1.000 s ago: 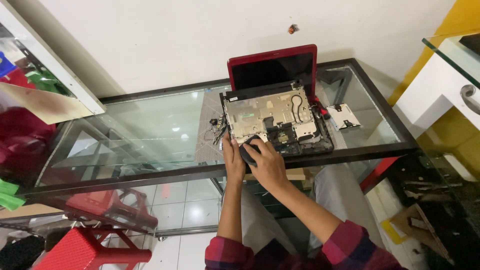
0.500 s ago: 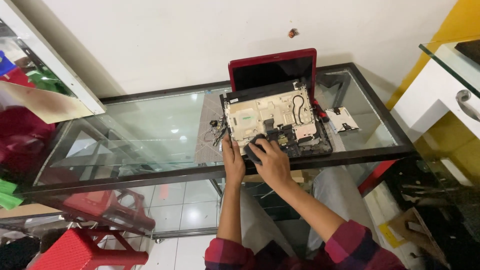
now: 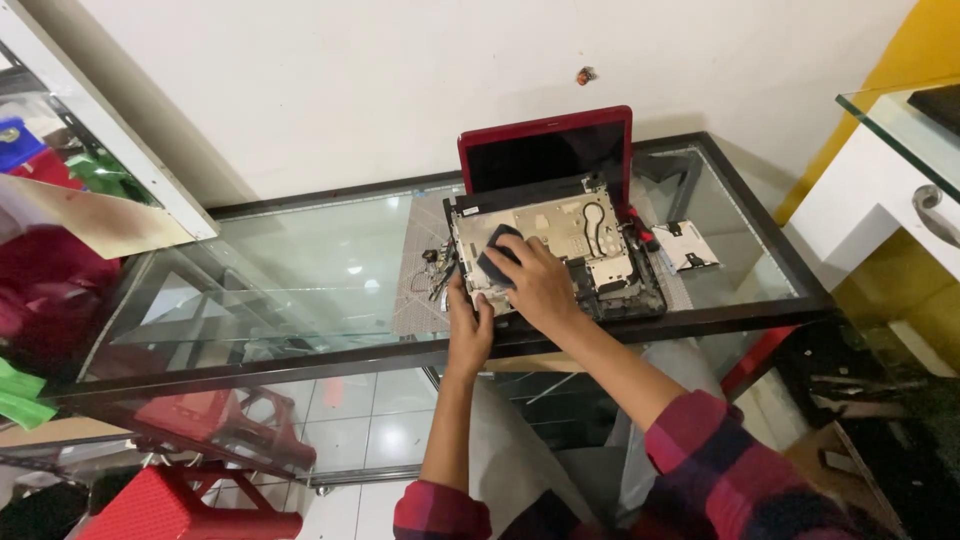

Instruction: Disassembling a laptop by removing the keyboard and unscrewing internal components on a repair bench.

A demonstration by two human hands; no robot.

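Note:
A red laptop [image 3: 560, 215] with its keyboard cover off lies open on the glass table [image 3: 300, 270], its bare metal frame and boards exposed. My right hand [image 3: 540, 285] holds a small dark flat part [image 3: 497, 254] over the left half of the frame. My left hand [image 3: 468, 325] rests at the laptop's front left corner, fingers on its edge. A loose bundle of thin wires [image 3: 440, 275] lies just left of the laptop.
A small circuit board [image 3: 685, 245] lies to the right of the laptop, with a red-handled tool [image 3: 640, 230] beside it. A white wall rises behind the table. Red plastic stools [image 3: 190, 500] stand below at the left. A white cabinet [image 3: 890, 190] stands at the right.
My right hand has moved up from the laptop's front edge onto the frame, carrying the dark part with it. My left hand stays at the front left corner.

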